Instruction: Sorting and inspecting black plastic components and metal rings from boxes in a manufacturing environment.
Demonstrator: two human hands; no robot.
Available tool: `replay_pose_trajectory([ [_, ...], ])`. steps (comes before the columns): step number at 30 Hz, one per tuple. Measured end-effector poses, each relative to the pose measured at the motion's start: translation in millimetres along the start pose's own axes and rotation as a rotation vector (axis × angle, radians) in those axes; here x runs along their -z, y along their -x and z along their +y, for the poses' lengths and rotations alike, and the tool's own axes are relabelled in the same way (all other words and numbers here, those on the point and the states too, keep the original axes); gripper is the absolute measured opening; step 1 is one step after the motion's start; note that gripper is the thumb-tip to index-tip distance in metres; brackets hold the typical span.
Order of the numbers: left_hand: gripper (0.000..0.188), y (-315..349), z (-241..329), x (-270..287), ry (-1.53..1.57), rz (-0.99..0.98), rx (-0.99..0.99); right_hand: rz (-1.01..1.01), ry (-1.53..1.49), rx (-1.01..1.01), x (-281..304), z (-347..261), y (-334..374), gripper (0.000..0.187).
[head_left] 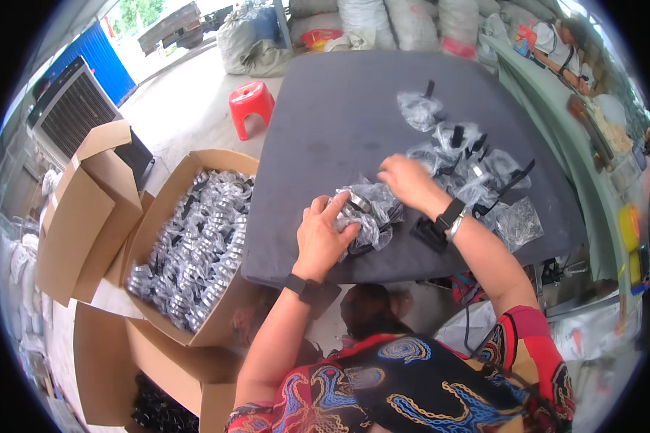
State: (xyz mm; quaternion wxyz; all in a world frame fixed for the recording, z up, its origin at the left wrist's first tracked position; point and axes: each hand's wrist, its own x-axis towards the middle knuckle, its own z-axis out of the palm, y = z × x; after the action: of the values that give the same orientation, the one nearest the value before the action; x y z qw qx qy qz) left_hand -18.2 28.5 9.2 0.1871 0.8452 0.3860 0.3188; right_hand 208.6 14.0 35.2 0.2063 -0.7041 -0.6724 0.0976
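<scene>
Dark grey cloth covers the desk, whose near edge runs close to the person's body, so the work sits within easy reach. Beside that edge, the left hand loosely holds the bagged ring parts between thumb and spread forefinger, probably to steady the slippery plastic; its wrist is low, its forearm slanting up from below. Slightly farther out, the right hand arches in from the right with bent elbow, palm down and fingers curled toward the bundle's far side; whether they pinch the plastic I cannot tell. Left of the desk, an open carton holds many similar bags, its nearness likely sparing a long stretch. Across the desk to the right, more bagged pieces with black strips lie in a loose heap, apparently kept clear of the working spot. Beyond stand a red stool and stacked sacks.
</scene>
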Motion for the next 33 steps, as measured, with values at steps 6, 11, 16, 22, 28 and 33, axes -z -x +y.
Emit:
replay_pose_trajectory([
  [6, 0.058, -1, 2, -1, 0.019, 0.014, 0.0, -0.091, 0.699, -0.21, 0, 65, -7, 0.014],
  [11, 0.057, 0, 1, -2, 0.03, 0.01, 0.01, 0.087, 0.636, 0.132, 7, 38, -14, 0.015],
  [16, 0.059, 0, 1, 0, 0.043, -0.001, 0.03, -0.503, -0.396, 0.089, 3, 0, -19, 0.015],
  [22, 0.062, 3, -13, -14, 0.209, 0.107, 0.016, -0.454, -0.82, 0.025, -23, 11, 1, 0.025],
  [28, 0.065, 0, -17, -15, 0.289, 0.102, -0.028, -0.547, -0.912, 0.089, -24, 8, -4, 0.038],
  [33, 0.068, 0, -2, -1, 0.133, 0.014, 0.014, -0.65, -0.867, 0.075, -10, 0, -10, 0.039],
])
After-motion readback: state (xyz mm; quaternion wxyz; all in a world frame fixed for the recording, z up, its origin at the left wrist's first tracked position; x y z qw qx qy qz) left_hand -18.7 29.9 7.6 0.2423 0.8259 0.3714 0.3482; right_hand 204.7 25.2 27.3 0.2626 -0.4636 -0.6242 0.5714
